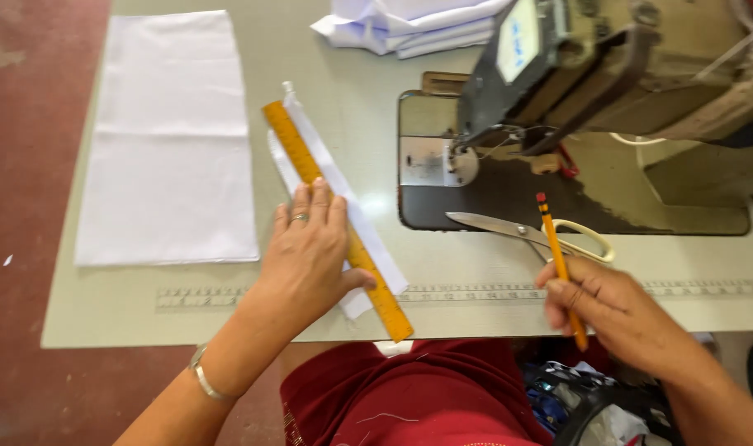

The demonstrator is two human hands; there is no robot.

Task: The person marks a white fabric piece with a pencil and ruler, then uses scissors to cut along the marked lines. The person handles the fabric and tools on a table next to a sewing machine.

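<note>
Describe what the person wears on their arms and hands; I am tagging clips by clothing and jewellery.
Both forearms are bare, with no sleeves in view. The left hand has a ring on one of its fingers, and a silver-coloured bangle sits round the left wrist. The right hand shows no ring, and no watch or band at its wrist.

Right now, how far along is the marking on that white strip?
Done: ruler laid along the white strip, left hand pressing it flat. In hand: right hand holds the pencil off the fabric, beside the scissors. Left: no line visible on the strip yet; the large white piece lies untouched.
</note>
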